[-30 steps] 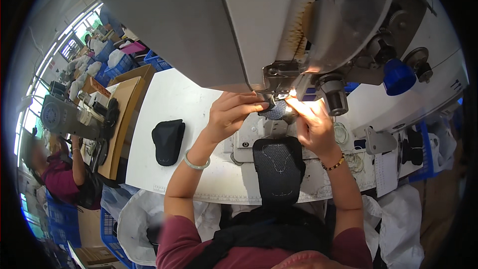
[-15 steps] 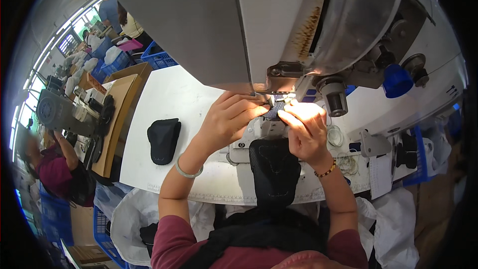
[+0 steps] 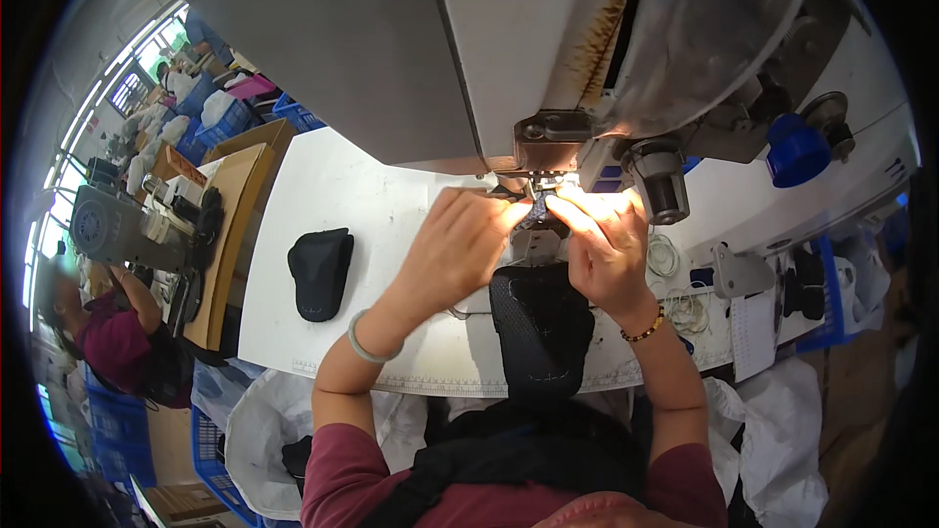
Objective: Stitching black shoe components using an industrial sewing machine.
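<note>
Close under the head of a grey-white sewing machine (image 3: pixel 342 49), in its lamp light, both my hands meet at a small dark grey, patterned strip of fabric (image 3: pixel 537 211). My left hand (image 3: pixel 455 249) pinches the strip's left side with thumb and forefinger. From the right, my right hand (image 3: pixel 608 254) grips it with closed fingertips. The needle area is partly hidden by the fingers. Between my forearms a black padded piece (image 3: pixel 540 332) with pale stitch marks hangs over the table's front edge. A similar black piece (image 3: pixel 320 276) lies on the table to the left.
The white table (image 3: pixel 279 332) has a ruler along its curved front edge. Loose cord coils (image 3: pixel 685 313) lie at the right. White sacks (image 3: pixel 773 440) hang below. Beside cardboard at the left, a person (image 3: pixel 122 332) sits at another machine; blue crates (image 3: pixel 230 122) stand behind.
The view has shifted slightly. My left hand has turned, its knuckles now more raised and its fingers bent closer to the strip. My right hand stays on the fabric.
</note>
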`<state>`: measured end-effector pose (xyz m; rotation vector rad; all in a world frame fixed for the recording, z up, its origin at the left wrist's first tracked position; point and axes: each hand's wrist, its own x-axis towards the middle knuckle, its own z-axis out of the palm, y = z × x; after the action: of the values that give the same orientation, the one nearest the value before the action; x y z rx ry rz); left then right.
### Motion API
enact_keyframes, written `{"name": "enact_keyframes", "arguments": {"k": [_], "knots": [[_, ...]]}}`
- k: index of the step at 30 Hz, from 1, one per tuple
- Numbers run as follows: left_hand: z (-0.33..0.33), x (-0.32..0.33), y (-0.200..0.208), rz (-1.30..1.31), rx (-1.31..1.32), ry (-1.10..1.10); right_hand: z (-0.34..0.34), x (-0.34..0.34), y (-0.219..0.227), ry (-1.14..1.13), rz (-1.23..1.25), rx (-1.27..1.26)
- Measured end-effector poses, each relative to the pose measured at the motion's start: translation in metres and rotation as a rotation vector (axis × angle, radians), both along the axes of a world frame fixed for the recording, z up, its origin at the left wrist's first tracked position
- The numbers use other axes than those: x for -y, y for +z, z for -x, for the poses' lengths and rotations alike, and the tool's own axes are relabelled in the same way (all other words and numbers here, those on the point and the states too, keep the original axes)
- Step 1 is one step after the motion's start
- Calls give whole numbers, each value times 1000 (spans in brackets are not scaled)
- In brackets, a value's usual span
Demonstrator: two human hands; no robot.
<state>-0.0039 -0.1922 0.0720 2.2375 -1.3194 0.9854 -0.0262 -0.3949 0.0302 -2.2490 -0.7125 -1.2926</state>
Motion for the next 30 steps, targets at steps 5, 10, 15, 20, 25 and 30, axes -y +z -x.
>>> {"name": "enact_keyframes", "arguments": {"k": [5, 10, 15, 20, 25, 30], "knots": [[-33, -23, -13, 153, -246, -145, 1, -3, 6, 21, -16, -22], [-39, -21, -17, 160, -224, -278, 1, -1, 6, 23, -6, -21], [-28, -23, -1, 29, -197, -246, 1, -1, 5, 50, 0, 4], [-6, -19, 14, -68, -134, -165, 3, -5, -5, 149, 17, 121], [8, -8, 9, 10, -81, -116, 4, -8, -11, 199, 38, 165], [19, 3, 4, 4, -37, -23, 5, -8, -12, 297, -24, 139]]}}
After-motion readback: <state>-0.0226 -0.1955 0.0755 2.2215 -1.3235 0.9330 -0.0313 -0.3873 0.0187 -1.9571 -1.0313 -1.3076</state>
